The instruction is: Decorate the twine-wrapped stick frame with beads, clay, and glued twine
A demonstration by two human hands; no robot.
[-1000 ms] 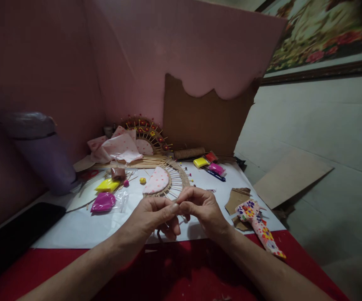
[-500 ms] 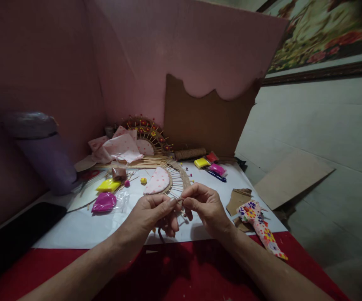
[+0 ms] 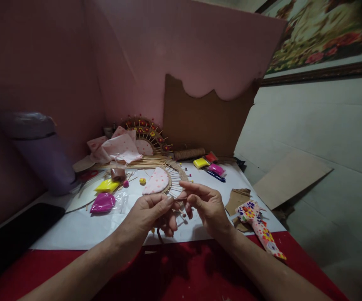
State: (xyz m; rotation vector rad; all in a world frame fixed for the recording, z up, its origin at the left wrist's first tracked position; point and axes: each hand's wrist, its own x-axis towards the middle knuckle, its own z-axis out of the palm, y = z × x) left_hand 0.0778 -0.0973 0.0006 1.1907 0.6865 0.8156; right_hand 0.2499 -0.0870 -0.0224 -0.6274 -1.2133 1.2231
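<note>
My left hand (image 3: 156,212) is closed in a pinch, thumb against forefinger, on a thin brown strand (image 3: 160,236) whose loose end hangs below the fingers. Close beside its fingertips is my right hand (image 3: 207,205), its forefinger stretched out and its thumb apart from it. Whether the strand touches the right fingers is too small to tell. Just behind both hands lies a half-round fan-shaped craft piece with a padded, pink-dotted white cloth centre (image 3: 156,181), thin stick spokes and a brown twine arc (image 3: 177,168). The hands hide its near part.
Yellow (image 3: 107,185) and magenta clay packets (image 3: 103,202) lie left, near a purple bottle (image 3: 44,154). A twine roll (image 3: 189,154), more clay packets (image 3: 201,162) and a blue pen (image 3: 216,175) lie behind. A flowered cloth-covered glue gun (image 3: 258,223) rests right on cardboard.
My right thumb and forefinger have parted from their pinch, and the forefinger has straightened. My left hand keeps its pinch in nearly the same place.
</note>
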